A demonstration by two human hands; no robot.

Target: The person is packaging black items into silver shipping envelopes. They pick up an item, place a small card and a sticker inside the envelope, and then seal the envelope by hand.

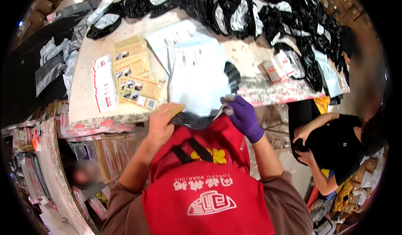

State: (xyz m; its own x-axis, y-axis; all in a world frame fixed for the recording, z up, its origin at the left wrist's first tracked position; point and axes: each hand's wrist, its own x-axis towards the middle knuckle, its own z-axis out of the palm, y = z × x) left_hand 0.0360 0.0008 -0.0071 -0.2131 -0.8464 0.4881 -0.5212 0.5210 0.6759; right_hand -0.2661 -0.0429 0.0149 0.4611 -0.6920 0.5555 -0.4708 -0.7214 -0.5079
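A pale plastic mailing bag (198, 78) bearing a printed label lies at the table's near edge, over another pale bag (157, 38). My bare left hand (163, 119) grips its near left corner, beside a dark plastic edge. On the near right corner closes my right hand (241, 115), in a purple glove with greyish fingertips. Left of the bags are tan printed cards (133, 62) and a stack of white-and-red cards (105, 84). What is inside the bag is hidden.
Black bags with silvery linings (238, 12) heap along the table's far side. A banded bundle of small cards (278, 67) lies on the right. Grey parcels (51, 68) rest on a black surface at the left. A co-worker in black (336, 144) is at the right.
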